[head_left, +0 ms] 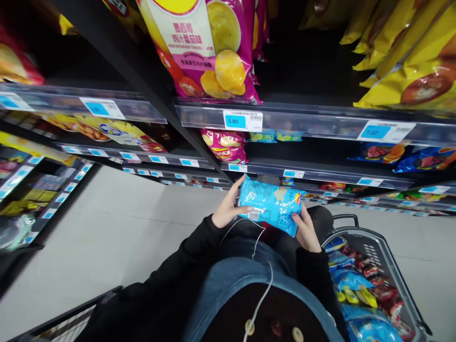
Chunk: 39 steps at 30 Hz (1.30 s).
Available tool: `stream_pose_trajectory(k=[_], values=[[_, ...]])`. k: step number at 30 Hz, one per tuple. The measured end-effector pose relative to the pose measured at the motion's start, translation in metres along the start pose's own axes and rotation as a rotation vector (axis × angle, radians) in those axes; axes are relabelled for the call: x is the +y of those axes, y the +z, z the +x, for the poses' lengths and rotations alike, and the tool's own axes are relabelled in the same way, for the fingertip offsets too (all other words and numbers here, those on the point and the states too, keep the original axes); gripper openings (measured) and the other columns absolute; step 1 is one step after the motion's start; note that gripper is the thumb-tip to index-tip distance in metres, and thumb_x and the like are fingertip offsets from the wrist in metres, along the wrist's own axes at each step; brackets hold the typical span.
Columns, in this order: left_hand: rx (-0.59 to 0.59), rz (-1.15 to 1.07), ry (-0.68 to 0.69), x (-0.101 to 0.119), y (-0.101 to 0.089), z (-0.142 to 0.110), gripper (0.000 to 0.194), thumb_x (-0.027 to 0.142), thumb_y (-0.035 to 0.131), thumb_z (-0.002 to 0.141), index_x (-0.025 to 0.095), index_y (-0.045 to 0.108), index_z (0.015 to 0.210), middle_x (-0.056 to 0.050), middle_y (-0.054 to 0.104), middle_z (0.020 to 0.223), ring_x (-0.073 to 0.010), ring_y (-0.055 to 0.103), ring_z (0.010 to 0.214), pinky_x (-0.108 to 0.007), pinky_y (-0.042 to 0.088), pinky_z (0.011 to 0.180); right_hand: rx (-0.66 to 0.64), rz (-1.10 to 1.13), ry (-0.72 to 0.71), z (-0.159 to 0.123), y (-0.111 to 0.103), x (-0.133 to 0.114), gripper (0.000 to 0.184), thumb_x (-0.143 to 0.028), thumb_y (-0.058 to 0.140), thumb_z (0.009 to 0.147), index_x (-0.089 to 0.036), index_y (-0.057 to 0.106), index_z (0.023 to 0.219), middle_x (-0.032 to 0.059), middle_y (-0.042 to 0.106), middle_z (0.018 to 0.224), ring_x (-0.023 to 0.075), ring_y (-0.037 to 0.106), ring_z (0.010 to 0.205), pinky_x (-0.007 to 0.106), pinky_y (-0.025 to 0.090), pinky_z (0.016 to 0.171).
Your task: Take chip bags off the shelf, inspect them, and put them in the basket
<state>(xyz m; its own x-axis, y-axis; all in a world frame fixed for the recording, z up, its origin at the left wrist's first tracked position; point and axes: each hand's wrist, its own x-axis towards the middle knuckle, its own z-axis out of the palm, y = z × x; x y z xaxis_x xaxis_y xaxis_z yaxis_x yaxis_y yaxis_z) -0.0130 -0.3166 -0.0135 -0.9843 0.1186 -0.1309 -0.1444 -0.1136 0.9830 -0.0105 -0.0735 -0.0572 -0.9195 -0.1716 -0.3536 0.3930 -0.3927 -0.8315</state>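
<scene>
A light blue bag of chips [270, 203] is held in front of my lap, its printed back with a barcode turned up toward me. My left hand [231, 205] grips its left end, thumb on top near the barcode. At the right end, my right hand [305, 227] holds the lower corner with the thumb pressed on the face; its other fingers are hidden beneath. Just beyond the bag is the lower shelf, where a pink bag of chips [226, 146] stands behind a price tag [237, 168].
A grey shopping basket [386, 251] with several blue and red snack bags stands on the floor at right. Shelf edges [302, 121] with price tags run across the front. A large magenta chip bag [228, 52] is above. A black wire cart [71, 320] is at lower left.
</scene>
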Motion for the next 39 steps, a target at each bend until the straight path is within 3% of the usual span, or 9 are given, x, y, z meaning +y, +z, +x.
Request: stream_pose_trajectory(k=[3,7,13,17,22,29,33,37,39], values=[[0.046,-0.059,-0.023,-0.006,0.004,0.005,0.101,0.027,0.079,0.06,0.028,0.018,0.142,-0.01,0.057,0.12,-0.0255,0.058,0.102,-0.04,0.046,0.088,0.086,-0.085,-0.088,0.0,-0.003,0.007,0.053,-0.038,0.065,0.074,-0.024,0.051,0.123,0.0052,0.056,0.125,0.0214,0.054,0.11,0.035,0.044,0.093],[0.091,-0.061,-0.014,-0.01,0.008,0.009,0.078,0.023,0.081,0.055,0.021,0.042,0.123,-0.009,0.057,0.118,-0.025,0.055,0.105,-0.037,0.044,0.089,0.25,-0.299,-0.228,0.0,-0.001,0.01,0.039,-0.042,0.057,0.078,-0.017,0.059,0.108,0.0062,0.064,0.102,0.019,0.058,0.09,0.032,0.046,0.082],[0.25,-0.087,0.099,-0.012,0.016,0.006,0.068,0.019,0.083,0.049,0.022,0.047,0.107,-0.004,0.056,0.109,-0.0203,0.054,0.1,-0.03,0.044,0.082,0.472,-0.65,-0.346,-0.002,0.012,-0.004,0.037,-0.047,0.043,0.085,-0.013,0.06,0.087,0.0013,0.057,0.071,0.013,0.048,0.066,0.024,0.038,0.064],[0.299,-0.195,0.054,-0.01,0.016,0.002,0.066,0.016,0.082,0.048,0.023,0.045,0.102,0.0,0.055,0.103,-0.0176,0.055,0.093,-0.027,0.044,0.075,0.465,-0.629,-0.365,-0.001,0.024,-0.011,0.037,-0.047,0.041,0.085,-0.015,0.053,0.071,-0.003,0.046,0.06,0.0099,0.039,0.057,0.022,0.032,0.056],[0.293,-0.349,-0.126,-0.015,0.014,-0.003,0.07,0.014,0.081,0.048,0.025,0.041,0.103,0.001,0.056,0.095,-0.0173,0.058,0.086,-0.03,0.047,0.074,0.436,-0.567,-0.374,0.0,0.03,-0.017,0.035,-0.046,0.044,0.084,-0.016,0.051,0.067,-0.0037,0.043,0.058,0.0098,0.038,0.057,0.022,0.031,0.055],[0.182,-0.454,-0.369,-0.035,0.013,-0.007,0.06,0.014,0.08,0.049,0.021,0.044,0.096,-0.001,0.059,0.092,-0.0204,0.06,0.087,-0.036,0.048,0.077,0.295,-0.608,-0.32,0.002,0.02,-0.035,0.034,-0.045,0.047,0.081,-0.018,0.044,0.061,-0.0052,0.037,0.055,0.0096,0.034,0.055,0.023,0.027,0.054],[0.192,-0.499,-0.362,-0.041,0.01,-0.006,0.057,0.017,0.082,0.048,0.021,0.047,0.093,0.001,0.06,0.091,-0.0186,0.06,0.085,-0.034,0.048,0.077,0.245,-0.536,-0.283,0.006,0.02,-0.035,0.032,-0.045,0.048,0.079,-0.019,0.043,0.061,-0.0048,0.039,0.057,0.0102,0.035,0.057,0.023,0.029,0.056],[0.272,-0.476,-0.308,-0.037,0.004,-0.003,0.038,0.039,0.074,0.064,0.021,0.052,0.089,-0.001,0.063,0.088,-0.0177,0.06,0.081,-0.032,0.047,0.073,0.297,-0.643,-0.298,0.007,0.021,-0.032,0.032,-0.043,0.044,0.082,-0.018,0.046,0.062,-0.004,0.042,0.056,0.0111,0.038,0.057,0.023,0.029,0.057],[0.294,-0.427,-0.259,-0.031,0.001,-0.001,0.037,0.04,0.073,0.064,0.02,0.055,0.09,-0.001,0.064,0.087,-0.0177,0.061,0.079,-0.031,0.047,0.071,0.266,-0.712,-0.318,0.006,0.021,-0.032,0.033,-0.044,0.043,0.084,-0.019,0.045,0.062,-0.0042,0.041,0.055,0.0109,0.038,0.056,0.023,0.029,0.056]])
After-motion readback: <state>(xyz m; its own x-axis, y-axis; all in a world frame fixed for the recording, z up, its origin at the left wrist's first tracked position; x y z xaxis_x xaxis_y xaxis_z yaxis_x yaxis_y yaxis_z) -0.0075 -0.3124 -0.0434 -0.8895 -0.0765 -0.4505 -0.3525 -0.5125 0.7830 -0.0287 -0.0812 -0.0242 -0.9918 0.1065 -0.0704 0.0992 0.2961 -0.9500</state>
